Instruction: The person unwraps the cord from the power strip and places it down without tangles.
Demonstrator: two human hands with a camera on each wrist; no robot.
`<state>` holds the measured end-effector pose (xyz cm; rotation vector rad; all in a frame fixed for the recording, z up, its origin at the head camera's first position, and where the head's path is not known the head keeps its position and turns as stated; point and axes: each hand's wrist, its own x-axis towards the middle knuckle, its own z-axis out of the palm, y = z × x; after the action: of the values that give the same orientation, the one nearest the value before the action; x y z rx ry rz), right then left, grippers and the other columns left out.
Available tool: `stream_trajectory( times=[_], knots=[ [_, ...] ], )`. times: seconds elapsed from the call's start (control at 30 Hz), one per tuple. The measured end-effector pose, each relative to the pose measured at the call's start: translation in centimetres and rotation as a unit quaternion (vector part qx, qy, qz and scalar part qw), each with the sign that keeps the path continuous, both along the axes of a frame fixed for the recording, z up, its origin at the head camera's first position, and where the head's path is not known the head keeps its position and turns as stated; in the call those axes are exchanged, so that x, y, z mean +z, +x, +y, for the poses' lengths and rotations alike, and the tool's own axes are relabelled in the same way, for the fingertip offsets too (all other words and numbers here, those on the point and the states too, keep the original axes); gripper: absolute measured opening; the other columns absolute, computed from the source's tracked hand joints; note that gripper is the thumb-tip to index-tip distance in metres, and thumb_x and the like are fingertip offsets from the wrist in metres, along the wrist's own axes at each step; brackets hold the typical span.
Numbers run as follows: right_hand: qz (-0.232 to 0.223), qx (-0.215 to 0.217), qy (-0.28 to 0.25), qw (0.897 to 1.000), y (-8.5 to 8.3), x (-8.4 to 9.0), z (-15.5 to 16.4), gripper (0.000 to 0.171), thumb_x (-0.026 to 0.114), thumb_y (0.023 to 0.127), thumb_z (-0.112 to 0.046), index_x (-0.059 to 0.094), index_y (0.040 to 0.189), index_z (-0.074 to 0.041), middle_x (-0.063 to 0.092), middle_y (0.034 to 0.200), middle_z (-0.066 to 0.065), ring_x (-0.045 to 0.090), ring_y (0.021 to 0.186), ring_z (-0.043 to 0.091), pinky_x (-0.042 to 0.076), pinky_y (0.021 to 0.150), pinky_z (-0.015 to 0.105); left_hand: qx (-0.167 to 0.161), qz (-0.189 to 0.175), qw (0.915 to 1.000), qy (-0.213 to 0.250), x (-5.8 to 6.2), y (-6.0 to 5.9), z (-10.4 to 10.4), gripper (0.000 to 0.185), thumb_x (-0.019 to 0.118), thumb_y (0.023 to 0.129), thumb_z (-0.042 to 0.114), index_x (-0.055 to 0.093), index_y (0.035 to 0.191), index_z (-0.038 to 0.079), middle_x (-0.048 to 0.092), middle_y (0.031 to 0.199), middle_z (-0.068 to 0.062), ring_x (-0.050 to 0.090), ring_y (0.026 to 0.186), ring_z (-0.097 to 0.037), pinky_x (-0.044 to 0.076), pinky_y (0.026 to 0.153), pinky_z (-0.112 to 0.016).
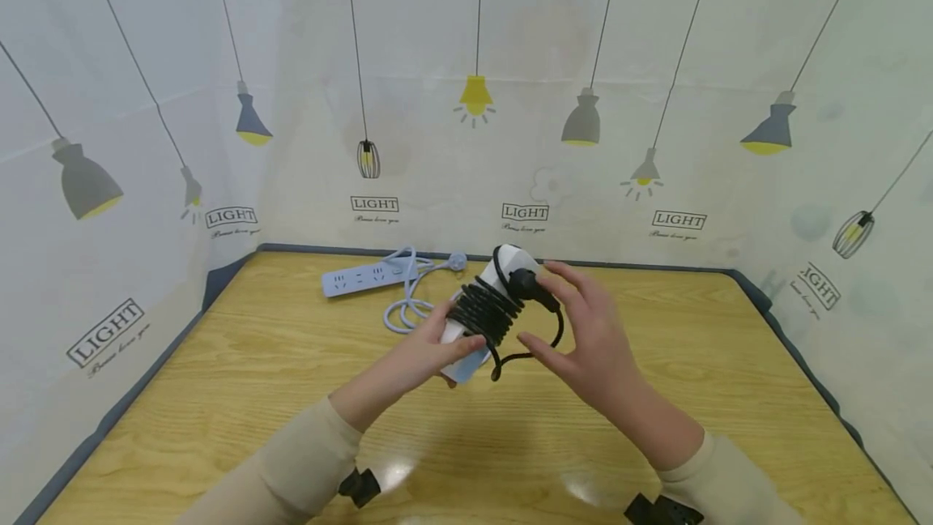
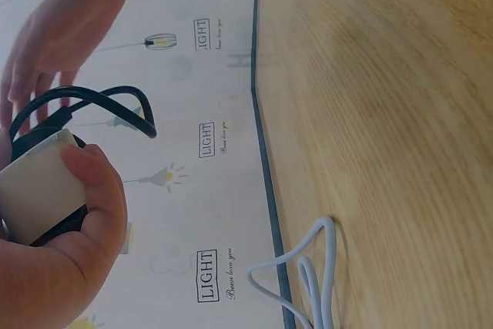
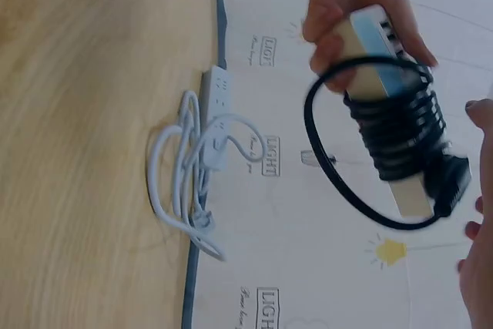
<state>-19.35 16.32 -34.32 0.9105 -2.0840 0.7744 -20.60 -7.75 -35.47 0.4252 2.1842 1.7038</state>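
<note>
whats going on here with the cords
A person holds a white power strip above the wooden table, its black cord wrapped around it. The left hand grips the strip; the right hand is at the black plug. A second strip lies behind.

The head view looks forward and down from above the near table (image 1: 656,330) edge toward the far lamp-printed backdrop (image 1: 466,144). Each wrist view is rolled sideways and sits close beside its hand, facing the far wall. All three share the cord-wound power strip (image 1: 484,306) and the pale strip's cable (image 1: 408,306).
</note>
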Motion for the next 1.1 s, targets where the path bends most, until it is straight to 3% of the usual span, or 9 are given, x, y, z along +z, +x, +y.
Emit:
stream_trajectory(
  times=[0.17, 0.27, 0.43, 0.53, 0.83, 0.93, 1.1],
  knots=[
    [-0.146, 0.014, 0.008, 0.989, -0.5, 0.9, 1.2, 0.068, 0.071, 0.09, -0.025, 0.038, 0.147, -0.009, 0.037, 0.15, 0.009, 0.036, 0.136, 0.031, 0.031, 0.104, 0.058, -0.024, 0.007, 0.9997, -0.004, 0.0, 0.3, -0.4, 0.077, 0.068, 0.091, 0.039, 0.027, 0.144, 0.0, 0.063, 0.098, -0.016, 0.063, 0.075, -0.021, 0.055, 0.059, -0.042],
    [-0.227, 0.052, 0.009, 0.972, -1.0, 1.0, 1.7, 0.074, 0.069, 0.092, -0.018, 0.028, 0.154, -0.017, 0.03, 0.155, 0.005, 0.034, 0.138, 0.029, 0.032, 0.105, 0.056, -0.05, 0.013, 0.9987, -0.002, 0.0, 0.5, -0.7, 0.083, 0.068, 0.089, 0.046, 0.028, 0.143, -0.001, 0.063, 0.096, -0.015, 0.063, 0.073, -0.021, 0.055, 0.06, -0.042],
    [-0.313, 0.135, -0.016, 0.94, -1.7, 0.9, 2.1, 0.075, 0.063, 0.096, -0.013, 0.02, 0.156, -0.023, 0.029, 0.154, 0.006, 0.036, 0.136, 0.03, 0.032, 0.105, 0.056, -0.096, 0.021, 0.9951, 0.008, 0.1, 0.7, -0.8, 0.091, 0.068, 0.083, 0.058, 0.03, 0.142, 0.001, 0.063, 0.097, -0.014, 0.064, 0.076, -0.022, 0.055, 0.063, -0.045],
    [-0.323, 0.153, -0.019, 0.934, -1.8, 1.0, 2.2, 0.075, 0.062, 0.096, -0.012, 0.02, 0.156, -0.021, 0.033, 0.151, 0.01, 0.04, 0.134, 0.03, 0.034, 0.104, 0.056, -0.112, 0.025, 0.9933, 0.011, 0.2, 0.6, -0.8, 0.09, 0.067, 0.082, 0.059, 0.031, 0.141, 0.001, 0.062, 0.098, -0.014, 0.064, 0.076, -0.023, 0.055, 0.064, -0.047],
    [-0.261, 0.107, 0.002, 0.959, -1.4, 1.0, 1.8, 0.07, 0.06, 0.096, -0.014, 0.022, 0.154, -0.009, 0.043, 0.14, 0.014, 0.048, 0.122, 0.031, 0.038, 0.097, 0.058, -0.113, 0.017, 0.9932, -0.021, 1.3, 0.3, -1.2, 0.078, 0.067, 0.088, 0.052, 0.031, 0.141, 0.007, 0.061, 0.107, -0.015, 0.065, 0.086, -0.025, 0.054, 0.073, -0.04],
    [-0.261, 0.101, -0.021, 0.96, -1.1, 0.8, 1.6, 0.068, 0.06, 0.096, -0.013, 0.023, 0.154, -0.007, 0.043, 0.139, 0.015, 0.045, 0.124, 0.031, 0.036, 0.099, 0.058, -0.09, 0.028, 0.994, -0.055, 1.7, 0.4, -1.1, 0.079, 0.067, 0.088, 0.05, 0.029, 0.144, 0.01, 0.062, 0.106, -0.014, 0.065, 0.087, -0.023, 0.051, 0.077, -0.039],
    [-0.262, 0.087, -0.057, 0.959, -0.9, 0.7, 1.2, 0.066, 0.058, 0.097, -0.016, 0.025, 0.153, -0.008, 0.043, 0.137, 0.014, 0.045, 0.123, 0.028, 0.036, 0.099, 0.056, -0.013, 0.066, 0.9915, -0.111, 2.1, 0.8, -1.0, 0.076, 0.069, 0.086, 0.05, 0.033, 0.142, 0.012, 0.063, 0.101, -0.012, 0.062, 0.081, -0.02, 0.049, 0.072, -0.038]
  ],
)
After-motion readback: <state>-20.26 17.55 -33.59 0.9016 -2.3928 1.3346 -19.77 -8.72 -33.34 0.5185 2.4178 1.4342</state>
